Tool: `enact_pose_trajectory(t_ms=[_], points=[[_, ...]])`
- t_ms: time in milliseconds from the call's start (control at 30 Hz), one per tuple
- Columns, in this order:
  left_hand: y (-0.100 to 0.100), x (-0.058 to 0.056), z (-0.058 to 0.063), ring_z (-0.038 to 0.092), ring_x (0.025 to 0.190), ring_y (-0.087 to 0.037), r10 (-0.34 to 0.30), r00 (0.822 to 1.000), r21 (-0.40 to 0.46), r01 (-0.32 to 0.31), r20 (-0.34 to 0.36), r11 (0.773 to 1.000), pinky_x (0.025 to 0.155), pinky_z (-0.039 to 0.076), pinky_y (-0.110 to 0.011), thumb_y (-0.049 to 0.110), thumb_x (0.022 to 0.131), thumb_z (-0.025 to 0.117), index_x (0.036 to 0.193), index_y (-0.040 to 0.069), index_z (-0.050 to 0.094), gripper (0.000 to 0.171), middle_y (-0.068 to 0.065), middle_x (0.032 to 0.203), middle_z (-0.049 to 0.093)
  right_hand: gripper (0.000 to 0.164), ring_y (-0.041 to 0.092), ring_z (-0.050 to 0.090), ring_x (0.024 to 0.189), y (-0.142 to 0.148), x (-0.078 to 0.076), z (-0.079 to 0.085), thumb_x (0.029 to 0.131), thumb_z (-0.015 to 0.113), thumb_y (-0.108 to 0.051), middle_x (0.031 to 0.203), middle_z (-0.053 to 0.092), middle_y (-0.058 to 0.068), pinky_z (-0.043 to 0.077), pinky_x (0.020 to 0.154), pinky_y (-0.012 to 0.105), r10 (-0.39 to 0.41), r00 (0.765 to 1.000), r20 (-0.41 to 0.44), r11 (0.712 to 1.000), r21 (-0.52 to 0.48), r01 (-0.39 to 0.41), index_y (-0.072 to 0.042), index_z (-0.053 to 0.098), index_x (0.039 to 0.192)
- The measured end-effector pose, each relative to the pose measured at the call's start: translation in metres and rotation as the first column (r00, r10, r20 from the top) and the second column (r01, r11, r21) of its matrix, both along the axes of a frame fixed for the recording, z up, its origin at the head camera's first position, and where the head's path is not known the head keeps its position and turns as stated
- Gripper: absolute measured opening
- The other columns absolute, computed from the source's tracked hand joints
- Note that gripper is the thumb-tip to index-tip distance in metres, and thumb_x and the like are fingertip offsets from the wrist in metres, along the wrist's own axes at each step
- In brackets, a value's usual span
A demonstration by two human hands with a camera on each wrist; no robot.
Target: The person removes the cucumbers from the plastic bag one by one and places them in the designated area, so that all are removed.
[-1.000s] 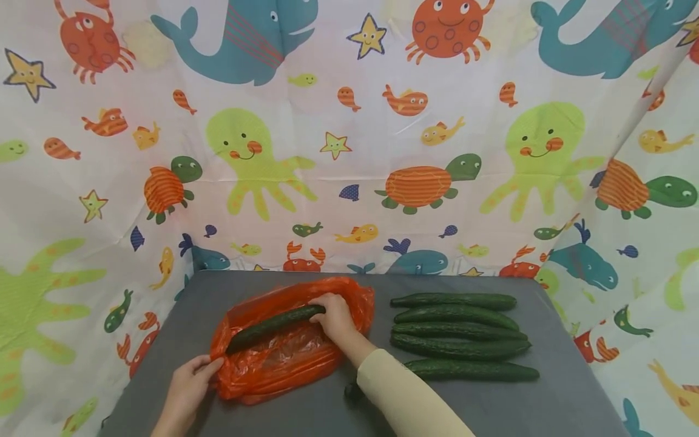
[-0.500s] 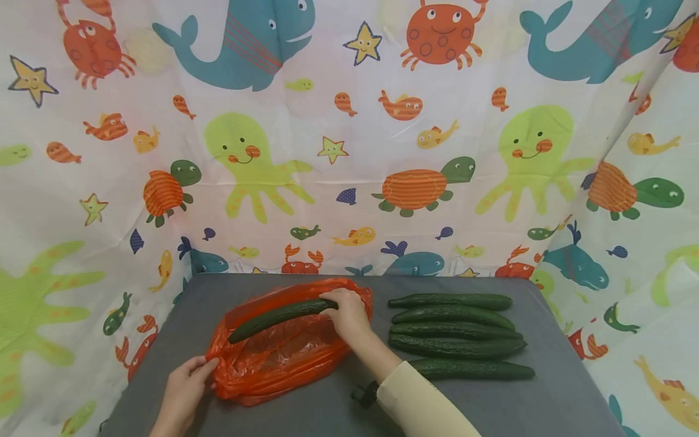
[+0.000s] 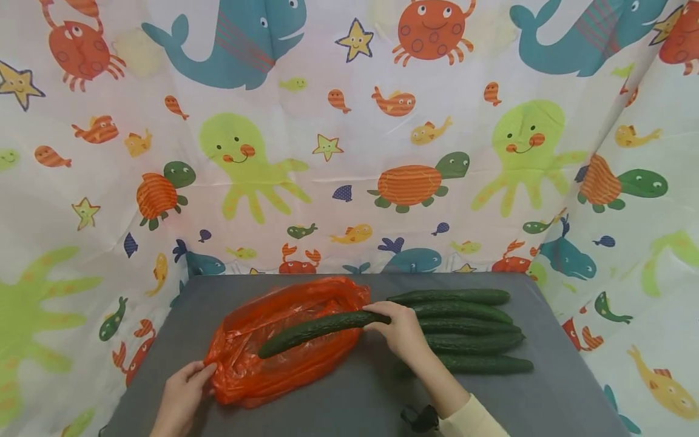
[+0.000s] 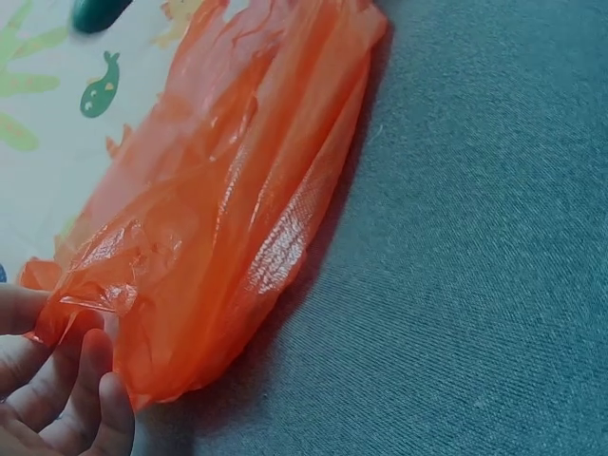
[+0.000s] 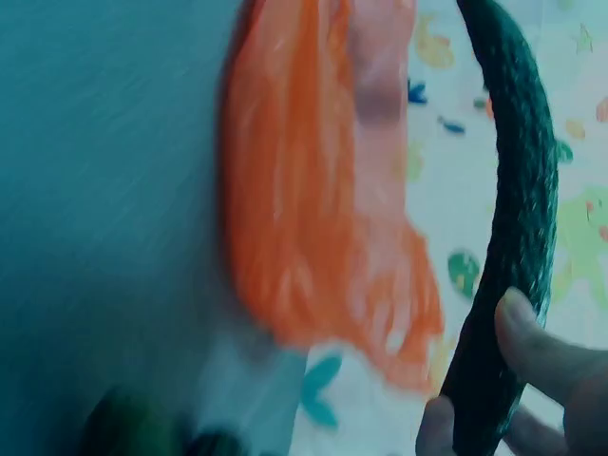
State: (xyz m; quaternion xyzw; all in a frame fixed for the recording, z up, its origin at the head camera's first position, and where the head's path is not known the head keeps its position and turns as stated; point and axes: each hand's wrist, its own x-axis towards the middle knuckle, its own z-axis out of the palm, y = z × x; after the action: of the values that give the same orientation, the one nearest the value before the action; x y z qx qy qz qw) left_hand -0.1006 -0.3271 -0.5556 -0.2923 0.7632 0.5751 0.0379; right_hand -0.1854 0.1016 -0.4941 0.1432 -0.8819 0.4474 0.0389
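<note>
An orange plastic bag (image 3: 289, 382) lies with its mouth spread open on the grey table. My left hand (image 3: 182, 394) pinches the bag's left edge between thumb and fingers; in the left wrist view the thin film (image 4: 95, 294) bunches at the fingertips. Over the bag slants a dark green cucumber (image 3: 317, 329), its right end gripped by my right hand (image 3: 401, 334). The right wrist view shows the thumb on one side of the cucumber (image 5: 522, 180) and fingers on the other, with the bag (image 5: 294, 190) beyond it.
To the right, several cucumbers (image 3: 475, 344) lie side by side in a row, partly hidden behind my right hand. A black device (image 3: 420, 419) sits at my right wrist. Curtains (image 3: 349, 182) printed with sea animals rise behind the table and on both sides.
My right hand has raised the cucumber from inside the bag and drawn it to the right, toward the row. The left hand keeps its hold on the bag's edge.
</note>
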Motion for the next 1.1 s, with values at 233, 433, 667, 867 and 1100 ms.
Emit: enact_pose_trajectory(t_ms=[233,433,667,867,1100], points=[[0.004,0.001,-0.001,0.064,0.082,-0.012,0.042,0.999,-0.002,-0.042,-0.019,0.999,0.069,0.058,-0.033,0.033,0.101,0.062,0.128,-0.008,0.052,0.050,-0.011,0.104,0.068,0.040,0.028,0.067,0.116,0.081,0.025,-0.014,0.077,0.085,-0.019,0.124,0.072,0.003,0.056,0.091,0.046,-0.067,0.998,0.002,0.992,0.108,0.067,-0.026,0.077,0.116],[0.009,0.002,-0.004,0.064,0.081,-0.012,0.062,0.998,0.000,-0.062,-0.025,0.998,0.067,0.058,-0.033,0.030,0.102,0.062,0.127,-0.010,0.052,0.049,-0.014,0.105,0.067,0.041,0.033,0.070,0.108,0.146,0.056,-0.025,0.080,0.083,-0.021,0.128,0.069,0.012,0.059,0.078,0.039,-0.154,0.985,0.074,0.965,0.227,0.133,-0.024,0.075,0.120],[0.009,0.001,-0.004,0.064,0.080,-0.010,0.033,0.999,0.005,-0.033,-0.010,0.999,0.069,0.058,-0.033,0.032,0.101,0.063,0.129,-0.009,0.053,0.050,-0.010,0.103,0.069,0.043,0.031,0.069,0.109,0.204,0.080,-0.043,0.080,0.083,-0.030,0.127,0.069,0.013,0.058,0.072,0.035,-0.205,0.942,0.267,0.952,0.279,0.128,-0.024,0.074,0.121],[0.008,0.003,-0.003,0.064,0.080,-0.013,0.058,0.998,-0.013,-0.058,0.002,0.998,0.068,0.058,-0.033,0.031,0.102,0.062,0.127,-0.009,0.054,0.047,-0.012,0.103,0.068,0.049,0.031,0.069,0.103,0.229,0.081,-0.060,0.078,0.083,-0.037,0.124,0.070,0.015,0.057,0.076,0.042,-0.245,0.905,0.348,0.935,0.332,0.126,-0.020,0.074,0.122],[0.003,0.005,-0.004,0.064,0.082,-0.013,0.061,0.998,-0.001,-0.061,0.011,0.998,0.070,0.058,-0.034,0.034,0.101,0.062,0.129,-0.010,0.052,0.053,-0.013,0.105,0.068,0.049,0.046,0.058,0.108,0.238,0.083,-0.070,0.074,0.086,-0.038,0.121,0.060,0.025,0.052,0.082,0.057,-0.296,0.929,0.224,0.877,0.449,0.171,-0.012,0.077,0.115]])
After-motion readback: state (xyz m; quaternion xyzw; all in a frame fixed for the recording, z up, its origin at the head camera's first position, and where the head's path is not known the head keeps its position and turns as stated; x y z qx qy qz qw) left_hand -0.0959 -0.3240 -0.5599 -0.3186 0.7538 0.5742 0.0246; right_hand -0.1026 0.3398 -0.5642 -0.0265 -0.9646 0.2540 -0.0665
